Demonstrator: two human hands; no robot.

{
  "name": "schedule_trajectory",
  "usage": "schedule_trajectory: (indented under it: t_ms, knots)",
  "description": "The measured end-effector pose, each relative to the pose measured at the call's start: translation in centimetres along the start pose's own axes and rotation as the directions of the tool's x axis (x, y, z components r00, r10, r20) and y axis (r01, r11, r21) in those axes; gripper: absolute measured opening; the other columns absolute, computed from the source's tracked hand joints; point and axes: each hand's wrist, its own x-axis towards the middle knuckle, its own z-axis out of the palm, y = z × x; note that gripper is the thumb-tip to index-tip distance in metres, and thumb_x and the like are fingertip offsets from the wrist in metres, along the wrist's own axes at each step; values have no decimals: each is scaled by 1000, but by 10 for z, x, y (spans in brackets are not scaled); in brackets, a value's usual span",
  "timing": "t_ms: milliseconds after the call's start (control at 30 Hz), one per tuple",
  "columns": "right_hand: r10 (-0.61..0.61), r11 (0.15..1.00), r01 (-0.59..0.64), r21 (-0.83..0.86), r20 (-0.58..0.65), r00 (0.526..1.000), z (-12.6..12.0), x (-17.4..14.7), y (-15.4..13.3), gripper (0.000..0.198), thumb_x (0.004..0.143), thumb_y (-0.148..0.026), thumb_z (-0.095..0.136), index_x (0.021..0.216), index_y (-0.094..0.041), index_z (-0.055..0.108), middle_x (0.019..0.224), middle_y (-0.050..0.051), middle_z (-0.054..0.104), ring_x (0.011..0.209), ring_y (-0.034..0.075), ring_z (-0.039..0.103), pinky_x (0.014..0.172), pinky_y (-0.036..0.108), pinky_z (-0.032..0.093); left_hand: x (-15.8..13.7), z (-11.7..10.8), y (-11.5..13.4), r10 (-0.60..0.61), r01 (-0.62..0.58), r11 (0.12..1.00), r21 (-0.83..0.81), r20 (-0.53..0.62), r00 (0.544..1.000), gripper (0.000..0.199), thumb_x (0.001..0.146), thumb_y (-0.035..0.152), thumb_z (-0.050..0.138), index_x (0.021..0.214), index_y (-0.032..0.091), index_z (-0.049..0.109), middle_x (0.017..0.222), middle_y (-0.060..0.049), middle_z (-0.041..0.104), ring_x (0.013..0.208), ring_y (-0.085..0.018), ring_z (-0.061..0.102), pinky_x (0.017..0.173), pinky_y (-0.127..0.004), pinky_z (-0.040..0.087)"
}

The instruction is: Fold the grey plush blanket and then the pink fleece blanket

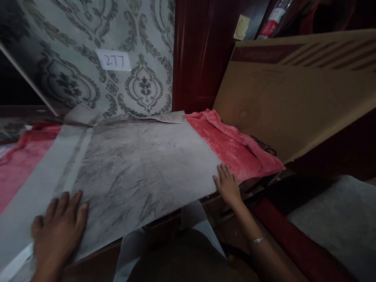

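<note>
A grey patterned cloth (pixel 138 156) lies spread over the table, with a pale band near its left side and a folded-up strip along the back. My left hand (pixel 60 225) rests palm down on its front left part, fingers stretched out. At the right front corner, my right hand (pixel 227 182) lies flat across the cloth's edge, its fingers reaching up toward the pink plush cloth (pixel 237 150) underneath. More of that pink material (pixel 28 160) shows at the left. Neither hand holds anything visible.
A large cardboard box (pixel 282 94) leans at the right behind the table. Patterned wallpaper (pixel 143 84) with a paper marked 277 (pixel 114 60) covers the back wall. A plastic bottle (pixel 273 19) stands behind the box. A grey-topped seat (pixel 340 223) is at lower right.
</note>
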Motion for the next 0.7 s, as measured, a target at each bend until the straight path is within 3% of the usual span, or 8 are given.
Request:
schedule_trajectory:
  t_ms: [133,233,400,600,700]
  knots:
    - [47,999,-44,30,-82,996,4,9,21,56,100,-35,34,147,-10,50,156,18,43,147,32,33,116,60,26,0,1,-2,2,-2,999,44,16,1000,77,94,55,12,146,13,50,156,-21,42,146,-41,34,111,-68,33]
    - [-16,994,30,104,-137,990,8,29,18,54,97,-34,37,144,-12,54,150,17,51,141,32,42,115,57,30,3,-2,-5,-11,6,997,81,63,998,72,96,49,16,146,11,51,156,-20,43,147,-38,34,115,-63,31]
    - [-155,963,185,194,-157,975,24,74,10,56,93,-37,43,144,-12,53,145,16,56,136,29,49,113,46,39,13,-18,-22,-100,65,987,150,237,966,63,96,44,29,150,17,48,161,-16,37,150,-35,30,116,-60,30]
    - [-135,983,144,113,-86,987,41,104,8,62,94,-41,40,144,-6,50,143,23,55,132,34,53,109,48,42,10,-31,-57,-273,228,939,257,154,950,64,98,42,26,150,10,46,154,-20,44,142,-33,42,113,-48,36]
    - [-105,990,113,89,-88,991,44,112,7,61,95,-43,38,144,-8,51,132,23,62,120,36,60,101,50,47,12,-31,-64,-337,300,923,242,128,933,65,98,44,26,149,10,45,155,-20,43,141,-36,41,112,-49,36]
